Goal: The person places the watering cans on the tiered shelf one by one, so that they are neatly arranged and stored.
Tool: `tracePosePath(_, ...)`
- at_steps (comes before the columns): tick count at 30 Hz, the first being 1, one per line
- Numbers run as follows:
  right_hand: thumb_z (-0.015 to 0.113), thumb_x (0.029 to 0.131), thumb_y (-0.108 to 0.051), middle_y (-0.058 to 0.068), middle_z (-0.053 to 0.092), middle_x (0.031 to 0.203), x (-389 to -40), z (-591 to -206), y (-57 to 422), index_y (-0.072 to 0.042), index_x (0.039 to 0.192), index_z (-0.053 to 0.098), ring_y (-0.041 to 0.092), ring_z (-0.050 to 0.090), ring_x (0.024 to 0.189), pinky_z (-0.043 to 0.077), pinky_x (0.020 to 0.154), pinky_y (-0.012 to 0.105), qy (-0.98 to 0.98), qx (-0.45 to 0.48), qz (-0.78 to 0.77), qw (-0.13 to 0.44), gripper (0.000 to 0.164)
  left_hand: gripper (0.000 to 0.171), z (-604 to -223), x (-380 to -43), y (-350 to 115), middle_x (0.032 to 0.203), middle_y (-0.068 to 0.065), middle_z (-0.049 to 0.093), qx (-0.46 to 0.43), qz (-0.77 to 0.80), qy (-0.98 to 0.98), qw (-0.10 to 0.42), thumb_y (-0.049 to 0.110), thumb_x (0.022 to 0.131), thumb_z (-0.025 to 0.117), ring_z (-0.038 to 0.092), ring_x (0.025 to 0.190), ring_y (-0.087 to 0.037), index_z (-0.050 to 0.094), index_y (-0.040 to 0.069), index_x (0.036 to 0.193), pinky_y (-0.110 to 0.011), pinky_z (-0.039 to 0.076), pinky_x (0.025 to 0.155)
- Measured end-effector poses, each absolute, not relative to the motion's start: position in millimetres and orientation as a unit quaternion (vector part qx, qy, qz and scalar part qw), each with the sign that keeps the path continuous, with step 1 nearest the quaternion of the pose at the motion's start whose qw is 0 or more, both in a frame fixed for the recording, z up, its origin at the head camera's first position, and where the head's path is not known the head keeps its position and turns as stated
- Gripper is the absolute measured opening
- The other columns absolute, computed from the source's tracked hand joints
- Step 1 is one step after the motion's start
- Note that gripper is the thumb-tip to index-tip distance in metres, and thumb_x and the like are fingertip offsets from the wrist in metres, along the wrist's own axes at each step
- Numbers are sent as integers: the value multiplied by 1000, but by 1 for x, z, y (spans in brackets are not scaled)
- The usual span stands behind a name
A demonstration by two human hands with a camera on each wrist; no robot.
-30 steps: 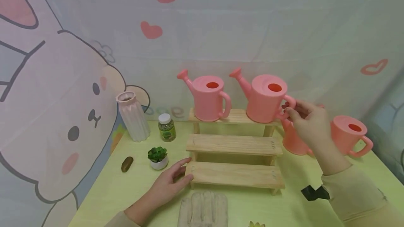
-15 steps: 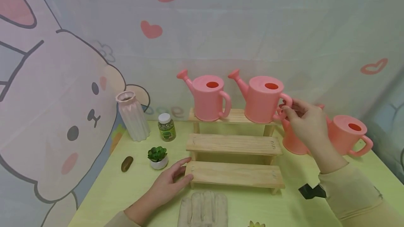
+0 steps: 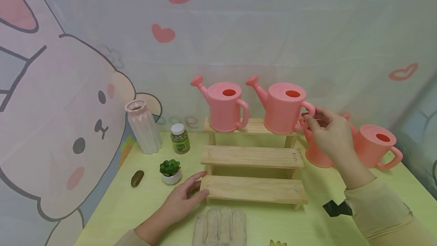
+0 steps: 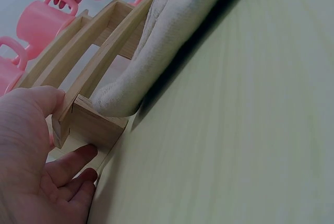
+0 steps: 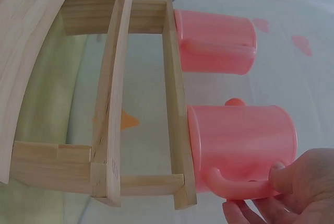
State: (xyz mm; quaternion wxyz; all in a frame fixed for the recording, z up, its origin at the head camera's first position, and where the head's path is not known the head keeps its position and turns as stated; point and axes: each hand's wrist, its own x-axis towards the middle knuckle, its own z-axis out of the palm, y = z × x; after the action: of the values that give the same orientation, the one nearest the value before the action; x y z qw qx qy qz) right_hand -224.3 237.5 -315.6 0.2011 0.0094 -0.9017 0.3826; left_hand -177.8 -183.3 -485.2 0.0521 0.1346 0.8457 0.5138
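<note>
Two pink watering cans stand on the top step of a three-step wooden shelf (image 3: 253, 156), spouts to the left. My right hand (image 3: 332, 134) pinches the handle of the right-hand watering can (image 3: 284, 109); in the right wrist view, thumb and fingers lie around that handle. The other watering can (image 3: 224, 109) stands apart to its left. At the shelf's lower left end, my left hand (image 3: 181, 196) holds the bottom step, thumb on the board and fingertips by the leg in the left wrist view (image 4: 39, 151). Some left fingertips are hidden in the head view.
Two more watering cans (image 3: 372, 147) stand on the table at right, one partly behind my right arm. At left are a ribbed vase (image 3: 145, 130), a lidded jar (image 3: 180, 139), a potted succulent (image 3: 171, 172) and a brown stone (image 3: 137, 178). A grey ridged slab (image 3: 220, 227) lies in front.
My right hand has shifted the right-hand watering can slightly left along the top step, then barely moved in the last half second. My left hand has stayed on the bottom step.
</note>
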Motion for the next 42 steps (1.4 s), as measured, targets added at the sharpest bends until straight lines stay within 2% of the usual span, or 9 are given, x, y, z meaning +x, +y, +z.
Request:
tracePosePath(4,52,100,-58,8,66,140,-222,-319,241,-25,153,48,31,64,125,54,96,48,-894,14,403,194,62,57,-485,-177,-183,133,0,71,132,514,846,54,45,96,70,63,130,-15,47,40,148,-30,45,110)
tracePosePath(5,53,100,-59,7,65,141,-221,-321,243,-26,153,48,30,63,127,53,98,47,-891,16,408,198,63,57,-485,-177,-183,133,0,71,132,513,846,54,45,96,70,63,130,-15,48,40,148,-30,45,110)
tracePosePath(11,56,102,-49,-8,66,136,-216,-339,266,-30,147,52,-7,59,115,43,90,4,-858,-2,442,261,49,57,-486,-178,-184,134,-1,70,132,516,844,55,45,96,70,62,131,-16,47,41,148,-31,45,111)
tracePosePath(16,62,101,-34,-16,66,131,-212,-360,297,-27,145,56,-17,56,107,41,90,-1,-824,-32,465,323,44,57,-486,-178,-184,135,-2,69,134,520,842,59,45,96,70,62,131,-17,47,40,148,-31,45,110)
tracePosePath(20,63,100,-34,-11,61,138,-208,-375,322,-30,147,52,-13,57,113,42,95,0,-824,-79,457,326,48,57,-487,-179,-185,135,-1,70,138,519,842,59,44,96,69,62,131,-17,47,39,149,-29,44,110)
tracePosePath(23,63,100,-37,-2,57,146,-209,-388,339,-28,150,49,6,58,129,39,107,7,-833,-126,424,333,53,57,-487,-179,-185,135,-1,69,139,517,843,57,45,96,69,62,132,-16,47,39,149,-28,44,110)
tracePosePath(27,63,99,-42,2,48,157,-210,-408,363,-29,155,42,26,47,144,32,121,22,-834,-187,398,335,62,57,-486,-179,-185,136,-1,69,139,515,844,56,45,97,69,62,132,-17,47,39,149,-27,44,110)
tracePosePath(33,71,93,-44,-3,34,167,-206,-431,393,-33,160,28,28,35,153,25,128,41,-822,-235,422,301,81,57,-485,-178,-184,135,-1,70,136,516,843,58,44,97,69,62,132,-17,47,38,149,-26,44,110)
tracePosePath(42,69,94,-47,3,16,173,-208,-448,417,-28,165,9,32,23,159,21,128,52,-829,-268,432,232,95,56,-485,-179,-186,137,-4,68,146,521,839,62,42,98,68,62,132,-18,46,38,149,-25,45,109)
